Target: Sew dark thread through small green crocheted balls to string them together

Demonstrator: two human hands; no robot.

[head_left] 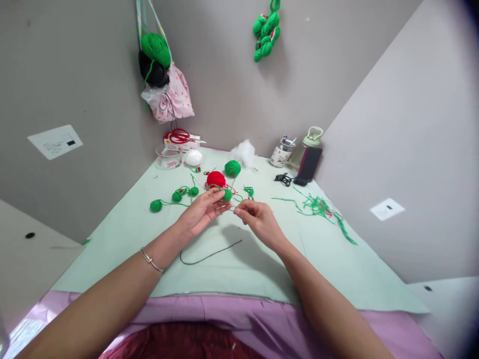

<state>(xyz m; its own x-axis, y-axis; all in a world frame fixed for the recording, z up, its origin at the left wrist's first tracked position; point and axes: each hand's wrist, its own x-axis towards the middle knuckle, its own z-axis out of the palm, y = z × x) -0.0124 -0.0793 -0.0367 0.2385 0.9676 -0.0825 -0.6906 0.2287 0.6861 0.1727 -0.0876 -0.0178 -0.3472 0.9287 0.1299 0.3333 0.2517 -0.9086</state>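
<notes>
Over the middle of the table, my left hand (204, 209) pinches a small green crocheted ball (226, 195) between thumb and fingers. Just right of it, my right hand (257, 218) is closed in a pinch on a thin needle-like thing, too fine to make out fully. Behind my left hand sit a red yarn ball (216, 179) and a green yarn ball (232, 168). Small green crocheted pieces (177, 195) with yarn tails lie to the left, and another little green piece (249, 190) rests behind my right hand. A dark cord (209, 259) curves across the cloth below my hands.
Along the back stand a clear tub (168, 157), red-handled scissors (180, 135) on a box, a white ball (193, 158), fluffy stuffing (245, 152), a pen cup (282, 152), a bottle (298, 155) and a phone (310, 163). Green yarn scraps (318, 207) lie right.
</notes>
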